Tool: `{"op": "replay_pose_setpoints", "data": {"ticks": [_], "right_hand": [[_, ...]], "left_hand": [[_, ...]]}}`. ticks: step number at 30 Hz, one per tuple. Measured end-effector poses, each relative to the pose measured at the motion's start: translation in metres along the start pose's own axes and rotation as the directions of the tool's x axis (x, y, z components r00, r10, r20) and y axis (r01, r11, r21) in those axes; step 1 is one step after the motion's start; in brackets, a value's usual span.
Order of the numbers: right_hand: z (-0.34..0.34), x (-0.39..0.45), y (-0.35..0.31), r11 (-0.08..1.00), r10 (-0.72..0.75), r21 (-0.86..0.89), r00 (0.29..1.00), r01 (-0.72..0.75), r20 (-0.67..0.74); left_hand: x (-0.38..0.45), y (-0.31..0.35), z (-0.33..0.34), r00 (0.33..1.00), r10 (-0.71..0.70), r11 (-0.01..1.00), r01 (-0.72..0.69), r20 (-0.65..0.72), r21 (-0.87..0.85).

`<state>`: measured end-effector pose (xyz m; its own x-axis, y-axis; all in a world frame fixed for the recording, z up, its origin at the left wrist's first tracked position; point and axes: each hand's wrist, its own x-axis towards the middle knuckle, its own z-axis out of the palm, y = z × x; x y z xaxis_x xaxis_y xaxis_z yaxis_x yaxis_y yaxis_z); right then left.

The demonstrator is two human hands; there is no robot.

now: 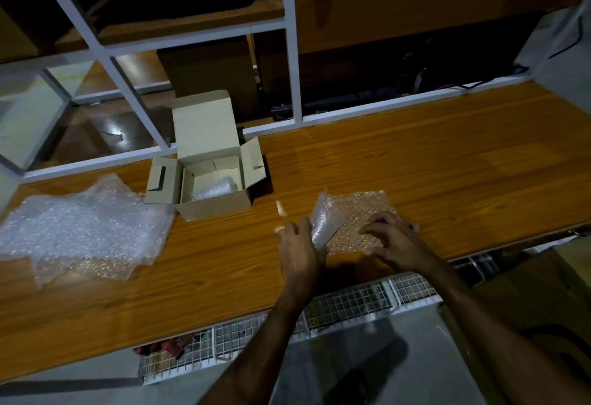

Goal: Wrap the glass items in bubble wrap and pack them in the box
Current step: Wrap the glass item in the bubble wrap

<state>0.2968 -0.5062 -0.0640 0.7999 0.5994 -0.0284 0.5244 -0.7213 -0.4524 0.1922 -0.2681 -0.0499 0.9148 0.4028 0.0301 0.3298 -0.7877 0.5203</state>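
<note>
A sheet of bubble wrap [358,212] lies flat on the wooden table [447,164] in front of me. Its left edge [324,219] is folded up over something; the glass item under it is hidden. My left hand [299,251] grips that raised fold. My right hand [395,240] presses curled fingertips onto the sheet's near right part. An open cardboard box [211,203] stands to the left with its flaps up. One bubble-wrapped bundle [214,188] lies inside it.
A loose pile of bubble wrap sheets [80,228] covers the table's left end. A white metal shelf frame [292,53] rises behind the table. A wire mesh rack [348,302] shows below the near table edge.
</note>
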Motion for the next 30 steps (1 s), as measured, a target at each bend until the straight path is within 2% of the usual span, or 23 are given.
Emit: {"op": "replay_pose_setpoints", "data": {"ticks": [2, 5, 7, 9, 12, 20, 23, 26, 30], "right_hand": [[0.001, -0.002, 0.003, 1.0, 0.011, -0.006, 1.0, -0.011, -0.003], [0.007, -0.006, 0.005, 1.0, -0.016, 0.0, 0.996, 0.016, -0.086], [0.01, -0.007, 0.004, 0.999, -0.034, 0.031, 0.987, 0.039, -0.156], [0.013, -0.006, 0.003, 0.998, -0.054, 0.03, 0.981, 0.06, -0.187], [0.011, -0.001, 0.0, 0.996, -0.084, -0.017, 0.979, 0.083, -0.184], [-0.028, 0.021, -0.027, 0.985, -0.169, -0.055, 0.972, 0.163, -0.165], [-0.048, 0.033, -0.037, 0.973, -0.229, -0.055, 0.959, 0.223, -0.166], [-0.064, 0.043, -0.047, 0.956, -0.292, -0.092, 0.939, 0.28, -0.183], [-0.08, 0.056, -0.06, 0.942, -0.336, -0.066, 0.921, 0.33, -0.195]], "left_hand": [[-0.013, 0.003, 0.002, 0.994, 0.095, 0.992, -0.091, -0.048, 0.09], [-0.026, -0.005, 0.007, 0.953, 0.283, 0.956, -0.272, -0.108, 0.107], [-0.025, -0.01, 0.005, 0.95, 0.305, 0.952, -0.301, -0.072, 0.051], [-0.02, -0.011, -0.001, 0.955, 0.295, 0.954, -0.295, -0.003, -0.053], [-0.012, -0.011, -0.009, 0.968, 0.251, 0.948, -0.242, 0.018, -0.206], [-0.007, -0.006, -0.026, 0.962, 0.257, 0.89, -0.196, 0.097, -0.412], [-0.008, 0.003, -0.035, 0.962, 0.215, 0.878, -0.114, 0.17, -0.465], [-0.002, 0.007, -0.042, 0.948, 0.224, 0.894, -0.107, 0.226, -0.436], [0.011, 0.009, -0.049, 0.922, 0.183, 0.866, 0.014, 0.342, -0.501]]}}
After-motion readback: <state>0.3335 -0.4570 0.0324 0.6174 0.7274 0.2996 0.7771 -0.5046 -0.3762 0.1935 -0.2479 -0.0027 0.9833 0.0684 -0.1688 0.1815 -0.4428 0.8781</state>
